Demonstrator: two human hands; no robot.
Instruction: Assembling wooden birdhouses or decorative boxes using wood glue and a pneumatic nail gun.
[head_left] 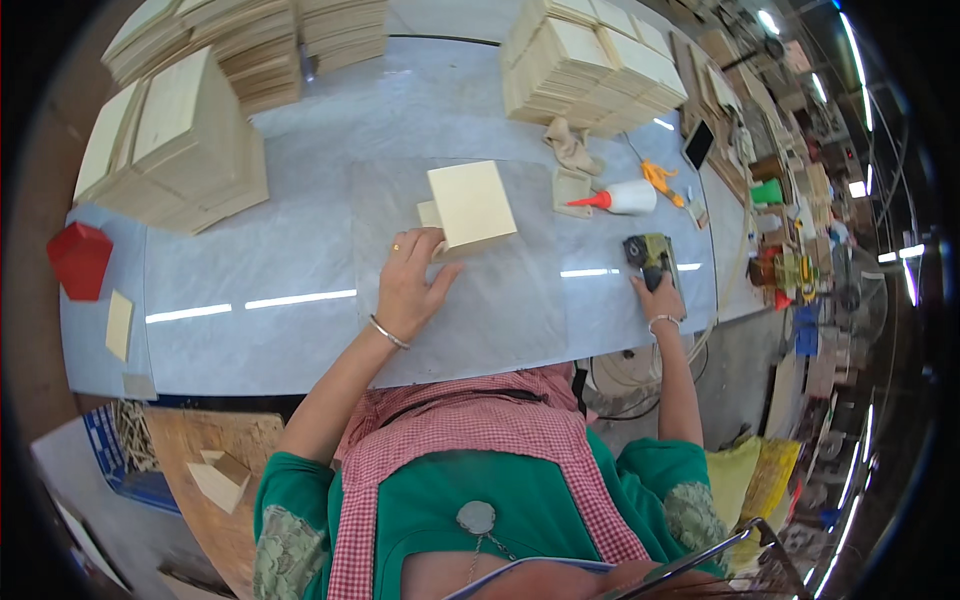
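Observation:
A small pale wooden piece [472,205], made of thin boards with a square panel on top, sits mid-table on a clear mat. My left hand [408,285] holds it at its lower left edge, fingertips against a small board, thumb apart on the near side. Off to the right, my right hand [660,298] is wrapped around the handle of an olive and black nail gun [655,255], which rests at the table's right side. The inner side of the wooden piece is hidden from above.
Tied stacks of thin boards [190,150] stand at left, with more stacks [595,70] behind. A white glue bottle [630,197] with red nozzle, orange-handled pliers [658,178], a cloth [572,147] and a phone [698,145] lie at right. A red box [80,260] is far left.

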